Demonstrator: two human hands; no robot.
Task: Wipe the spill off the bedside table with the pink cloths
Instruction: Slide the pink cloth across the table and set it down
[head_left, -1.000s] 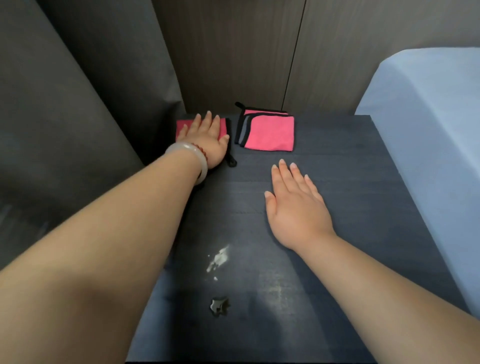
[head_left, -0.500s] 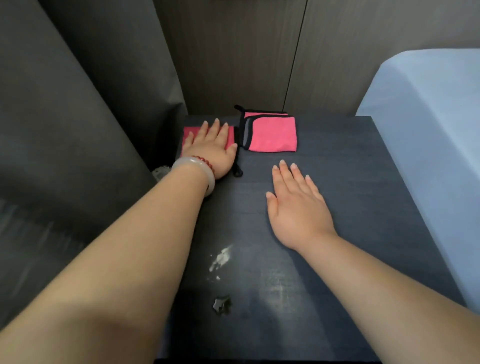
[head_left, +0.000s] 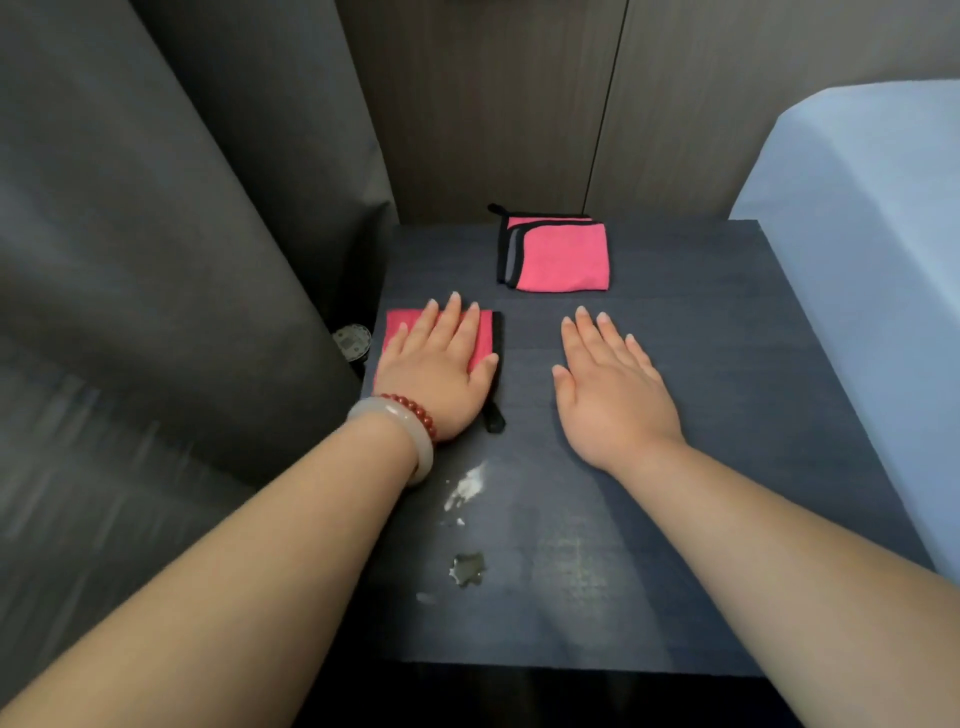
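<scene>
- Your left hand (head_left: 436, 379) lies flat, fingers straight and spread, pressing a cloth (head_left: 402, 328) at the table's (head_left: 737, 364) left edge.
- Your right hand (head_left: 615, 400) rests palm down on bare table, fingers straight, holding nothing.
- The cloth's black-trimmed edge runs away from you.
- There are two cloths; the second cloth (head_left: 563, 260) lies folded at the back.
- The spill (head_left: 467, 488) lies in two main patches between your forearms.
</scene>
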